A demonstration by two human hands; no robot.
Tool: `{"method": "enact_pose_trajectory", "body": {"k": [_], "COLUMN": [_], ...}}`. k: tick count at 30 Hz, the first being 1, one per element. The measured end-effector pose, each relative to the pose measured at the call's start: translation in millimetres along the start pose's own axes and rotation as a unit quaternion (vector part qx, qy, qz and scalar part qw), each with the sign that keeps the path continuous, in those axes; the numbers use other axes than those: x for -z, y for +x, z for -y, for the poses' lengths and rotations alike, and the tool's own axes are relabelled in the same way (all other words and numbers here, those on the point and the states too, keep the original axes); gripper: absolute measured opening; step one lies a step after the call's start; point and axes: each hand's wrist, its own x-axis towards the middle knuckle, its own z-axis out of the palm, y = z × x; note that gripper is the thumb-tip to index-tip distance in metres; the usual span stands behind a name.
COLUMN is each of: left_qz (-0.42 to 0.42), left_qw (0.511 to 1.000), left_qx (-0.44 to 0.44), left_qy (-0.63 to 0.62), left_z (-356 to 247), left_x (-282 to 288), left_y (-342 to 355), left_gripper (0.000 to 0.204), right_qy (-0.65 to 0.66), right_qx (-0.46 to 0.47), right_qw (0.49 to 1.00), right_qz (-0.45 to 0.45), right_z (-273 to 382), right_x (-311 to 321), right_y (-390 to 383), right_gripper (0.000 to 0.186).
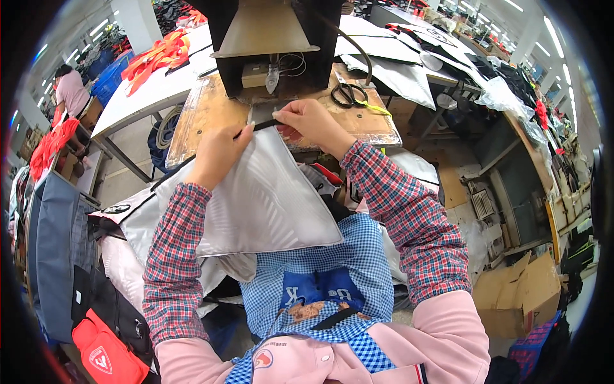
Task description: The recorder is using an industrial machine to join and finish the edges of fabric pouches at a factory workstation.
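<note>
A silvery white fabric panel [268,198] with a black strip [263,125] along its upper edge hangs from my hands over my lap. My left hand [219,152] pinches the edge between thumb and fingers. To its right, my right hand [312,127] pinches the same edge near the panel's corner. Between them, the edge lies at the front of a wooden work table [208,118], just below a black machine [275,48] with a pale flared cover. Black-handled scissors [348,96] rest on the table, right of the machine, beside a yellow strip.
White tables behind carry red straps [157,57] at left and white panels [390,70] at right. A cardboard box [518,294] stands on the floor at lower right. A black and red bag [112,339] lies at lower left. Another person [71,93] is at far left.
</note>
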Motion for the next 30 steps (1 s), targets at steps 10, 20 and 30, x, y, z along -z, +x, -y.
{"method": "enact_pose_trajectory", "body": {"k": [10, 20, 30], "left_qz": [-0.01, -0.019, -0.039], "left_qw": [0.999, 0.998, 0.997], "left_qx": [0.032, 0.034, 0.046], "left_qy": [-0.01, -0.039, -0.037], "left_z": [6.2, 16.5, 17.9], "left_x": [-2.6, -10.1, -11.1], "left_y": [36.7, 50.5, 50.1], "left_gripper": [0.038, 0.04, 0.042], "right_qy": [0.204, 0.308, 0.318], "right_qx": [-0.098, -0.081, -0.093], "right_qw": [0.974, 0.948, 0.94], "right_qz": [0.017, -0.016, -0.075], "right_z": [-7.3, -24.3, -16.1], "right_x": [8.4, 6.5, -3.4], "right_y": [32.5, 64.5, 58.8], "right_gripper": [0.023, 0.02, 0.023]}}
